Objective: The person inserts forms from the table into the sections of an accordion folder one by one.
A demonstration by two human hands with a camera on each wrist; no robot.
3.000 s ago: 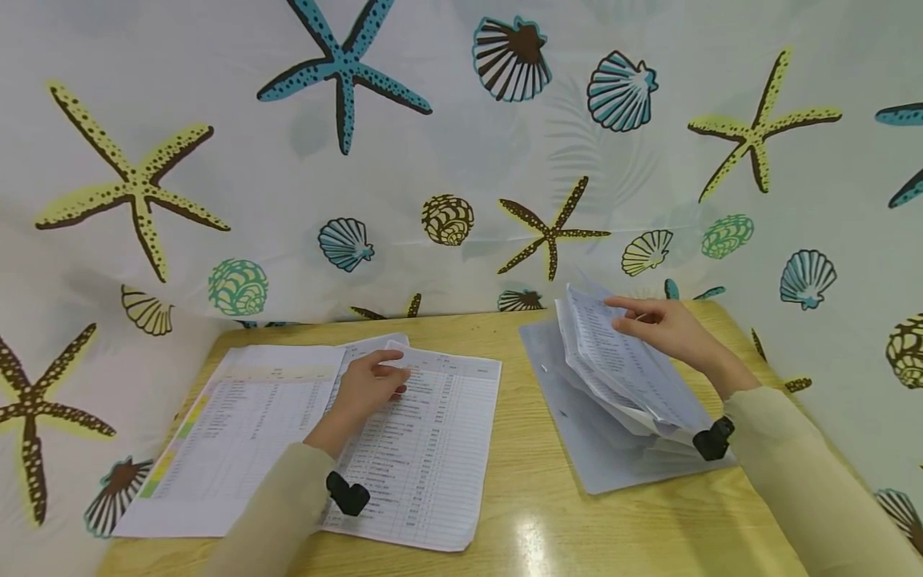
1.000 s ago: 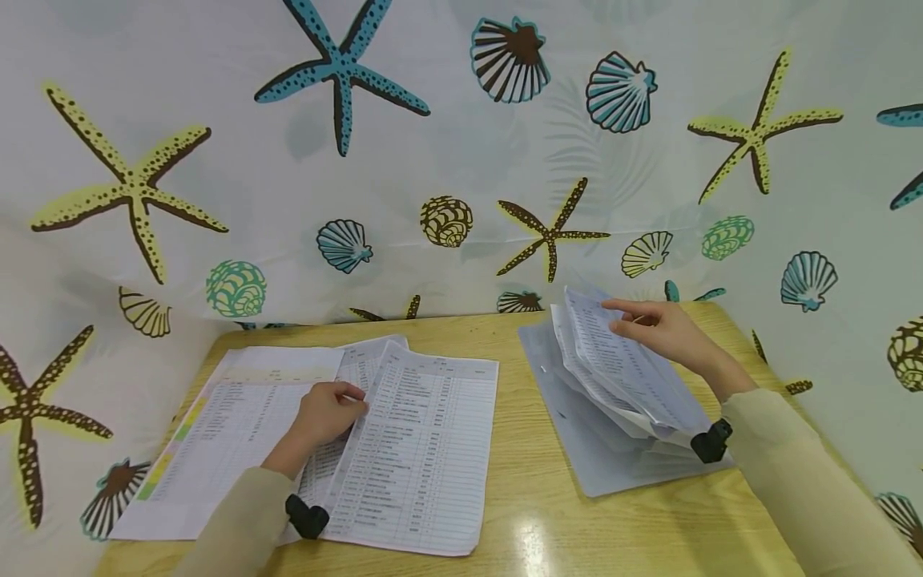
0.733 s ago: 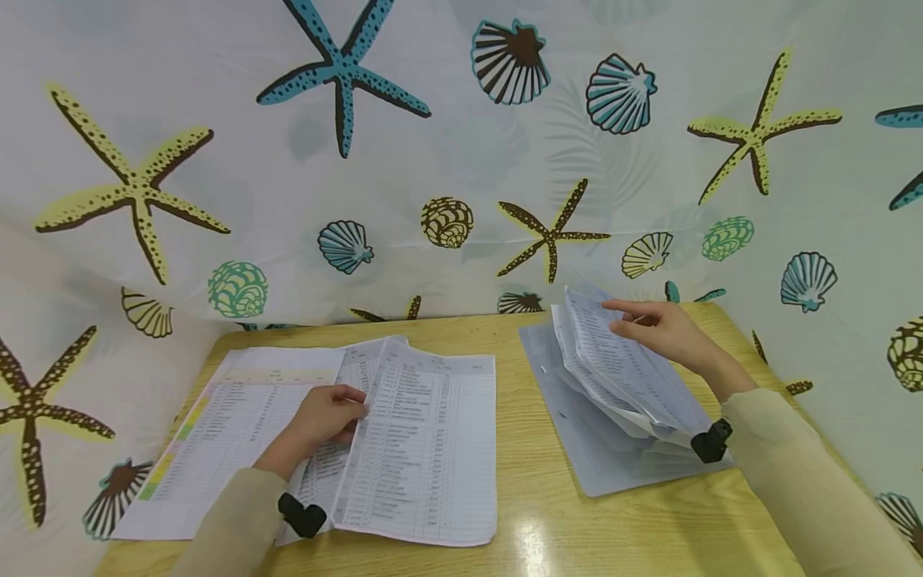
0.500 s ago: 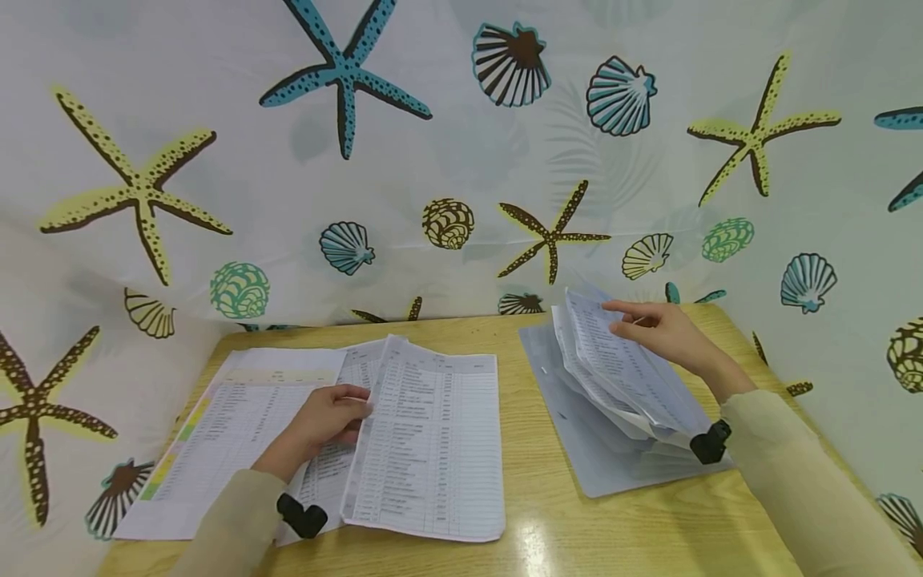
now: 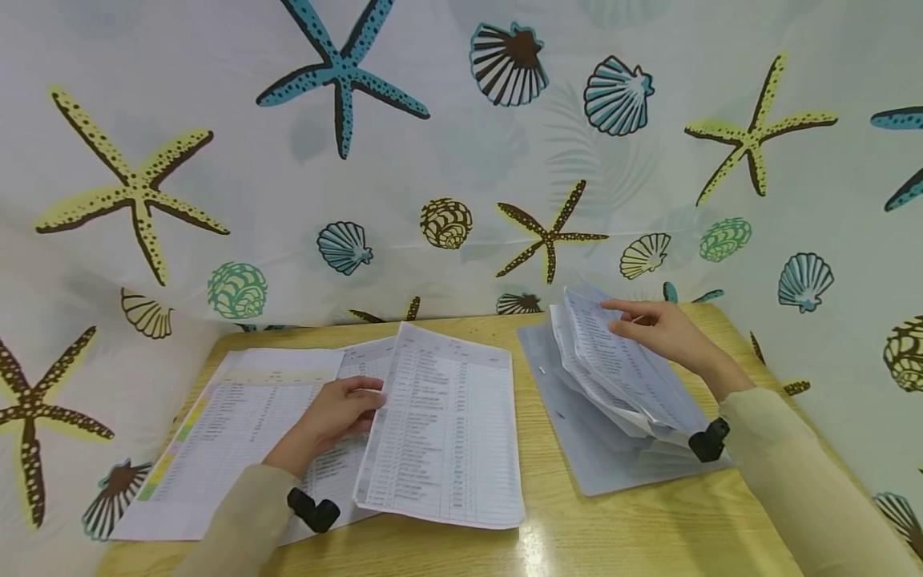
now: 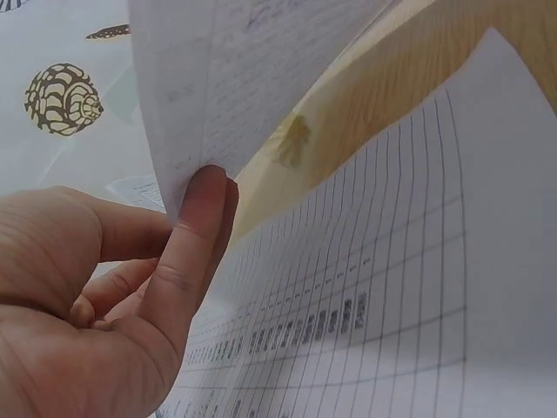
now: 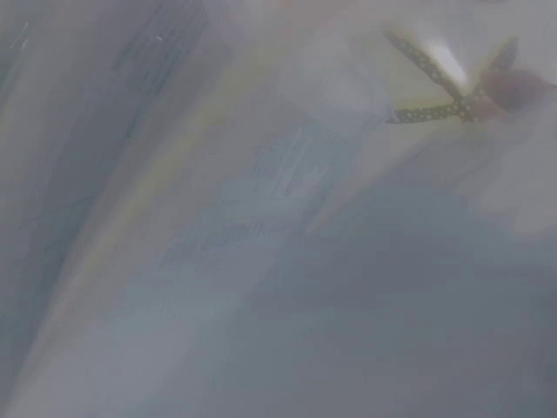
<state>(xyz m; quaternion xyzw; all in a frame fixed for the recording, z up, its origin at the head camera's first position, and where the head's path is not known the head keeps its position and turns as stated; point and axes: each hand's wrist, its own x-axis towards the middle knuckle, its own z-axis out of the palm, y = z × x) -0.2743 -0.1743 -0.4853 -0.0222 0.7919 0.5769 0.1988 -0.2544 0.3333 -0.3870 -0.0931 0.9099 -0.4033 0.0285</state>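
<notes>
My left hand (image 5: 339,413) pinches a printed table sheet (image 5: 447,433) by its left edge between thumb and fingers. The left wrist view shows this sheet (image 6: 178,96) lifted and tilted, above another printed sheet (image 6: 383,287). At the right, my right hand (image 5: 659,328) pinches the edge of a clear plastic sleeve, holding it raised over a grey translucent folder (image 5: 598,473). Printed pages (image 5: 606,353) fan up beneath that hand. Hazy plastic (image 7: 261,279) fills most of the right wrist view, with a fingertip (image 7: 518,91) behind it.
A printed sheet with coloured blocks along its left side (image 5: 223,449) lies at the left, beside a partly covered sheet (image 5: 335,465). Everything rests on a light wooden table (image 5: 577,537). A curtain with starfish and shells (image 5: 418,120) stands behind and at both sides.
My left hand moved from the sheet's top to its left edge and took hold. The sheet then rose and shifted right, baring more of the one below. My right hand has stayed in place.
</notes>
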